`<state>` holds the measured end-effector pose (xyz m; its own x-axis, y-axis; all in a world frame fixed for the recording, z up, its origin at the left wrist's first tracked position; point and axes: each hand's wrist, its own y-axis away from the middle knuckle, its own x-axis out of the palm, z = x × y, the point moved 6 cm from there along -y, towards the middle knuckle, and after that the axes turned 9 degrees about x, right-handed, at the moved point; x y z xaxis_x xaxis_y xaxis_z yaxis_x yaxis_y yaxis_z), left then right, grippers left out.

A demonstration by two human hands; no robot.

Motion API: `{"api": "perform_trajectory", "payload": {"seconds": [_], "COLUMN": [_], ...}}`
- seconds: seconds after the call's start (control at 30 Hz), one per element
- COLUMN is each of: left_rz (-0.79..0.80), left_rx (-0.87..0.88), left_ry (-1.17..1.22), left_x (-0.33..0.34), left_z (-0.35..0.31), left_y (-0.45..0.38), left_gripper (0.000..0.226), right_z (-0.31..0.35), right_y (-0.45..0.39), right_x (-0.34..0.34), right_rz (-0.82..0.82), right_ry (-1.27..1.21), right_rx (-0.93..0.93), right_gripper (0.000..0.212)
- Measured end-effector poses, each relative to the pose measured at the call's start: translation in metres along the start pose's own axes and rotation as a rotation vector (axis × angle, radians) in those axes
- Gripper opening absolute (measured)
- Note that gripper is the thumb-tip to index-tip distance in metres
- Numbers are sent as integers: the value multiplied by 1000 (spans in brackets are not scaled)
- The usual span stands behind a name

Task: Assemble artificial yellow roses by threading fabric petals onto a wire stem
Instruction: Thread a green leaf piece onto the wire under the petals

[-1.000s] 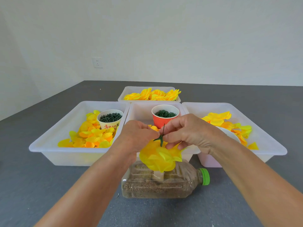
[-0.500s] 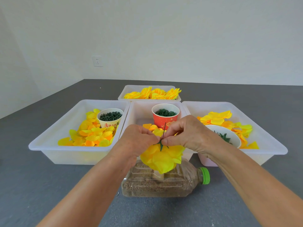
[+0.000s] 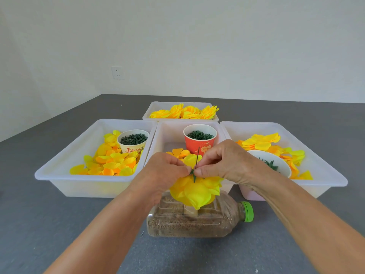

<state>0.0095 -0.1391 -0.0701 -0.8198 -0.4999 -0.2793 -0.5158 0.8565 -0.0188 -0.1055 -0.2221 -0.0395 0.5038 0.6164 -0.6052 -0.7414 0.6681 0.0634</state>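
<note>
A yellow fabric rose (image 3: 195,189) hangs bloom-down over a sand-filled plastic bottle (image 3: 197,220) lying on its side. A thin green wire stem (image 3: 197,157) sticks up out of the rose's base. My left hand (image 3: 164,175) and my right hand (image 3: 225,161) meet at that base, fingertips pinching a small green calyx piece (image 3: 194,175) around the stem. The inner side of both hands is hidden.
Three white trays stand behind: the left tray (image 3: 65,175) holds loose yellow petals and a cup of green pieces (image 3: 133,141), the middle has a red cup (image 3: 199,141), the right tray (image 3: 325,175) petals and a white bowl (image 3: 276,165). A far tray (image 3: 156,107) holds finished roses.
Both hands have slid down the stem, pressing the green calyx closer onto the rose's base. More of the wire now shows above the fingers.
</note>
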Motion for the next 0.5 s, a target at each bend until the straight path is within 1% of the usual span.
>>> {"api": "perform_trajectory", "payload": {"seconds": [0.07, 0.17, 0.37, 0.5], "left_rz": [11, 33, 37, 41], "left_rx": [10, 31, 66, 75], "left_ry": [-8, -23, -89, -107], "left_x": [0, 2, 5, 3], "left_z": [0, 1, 1, 1], "left_y": [-2, -5, -7, -4], "left_gripper": [7, 10, 9, 10], "right_z": [2, 4, 4, 3], "right_y": [0, -1, -4, -4], "right_x": [1, 2, 6, 9], "right_rz": [9, 28, 33, 27], "right_ry": [3, 40, 93, 115], "right_rx": [-2, 7, 46, 40], "right_gripper": [8, 8, 6, 7]}}
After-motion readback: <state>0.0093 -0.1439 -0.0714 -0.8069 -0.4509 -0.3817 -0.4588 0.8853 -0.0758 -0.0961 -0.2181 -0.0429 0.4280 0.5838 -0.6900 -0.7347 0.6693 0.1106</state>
